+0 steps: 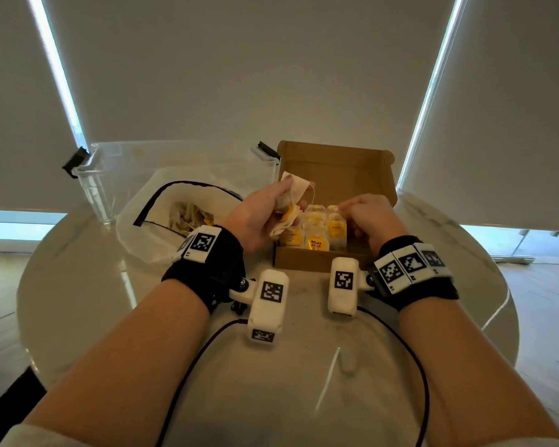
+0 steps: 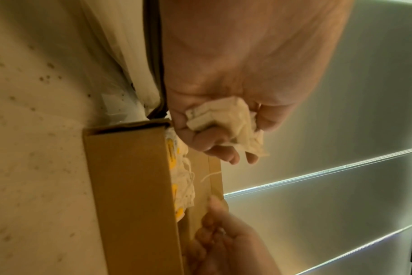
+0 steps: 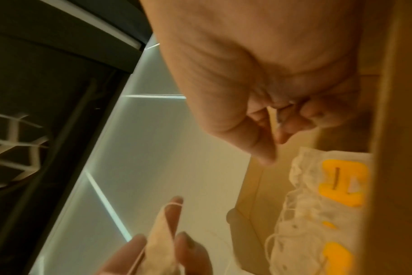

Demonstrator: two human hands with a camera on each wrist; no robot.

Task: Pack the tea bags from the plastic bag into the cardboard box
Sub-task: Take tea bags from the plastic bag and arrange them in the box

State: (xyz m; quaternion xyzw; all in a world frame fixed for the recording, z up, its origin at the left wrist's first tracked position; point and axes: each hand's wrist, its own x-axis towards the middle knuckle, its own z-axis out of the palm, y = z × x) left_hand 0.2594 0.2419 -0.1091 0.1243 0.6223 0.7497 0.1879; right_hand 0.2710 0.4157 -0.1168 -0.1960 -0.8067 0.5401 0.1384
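An open cardboard box (image 1: 333,175) sits mid-table, with several tea bags with yellow tags (image 1: 317,235) standing in its front half. My left hand (image 1: 265,214) hovers at the box's left edge and grips a bunch of crumpled tea bags (image 1: 292,191), seen as a wad (image 2: 228,119) under curled fingers. My right hand (image 1: 365,214) is over the box's right side with fingers curled. Its thumb and fingertip (image 3: 266,148) pinch what looks like a thin pale string above the packed bags (image 3: 318,204). The white plastic bag (image 1: 149,233) lies left of the box, with more tea bags (image 1: 188,214) inside.
A clear plastic bin (image 1: 104,175) stands behind the plastic bag at the table's far edge. The round pale table (image 1: 78,301) has tea crumbs and two dark cables near me. Window blinds hang close behind the box.
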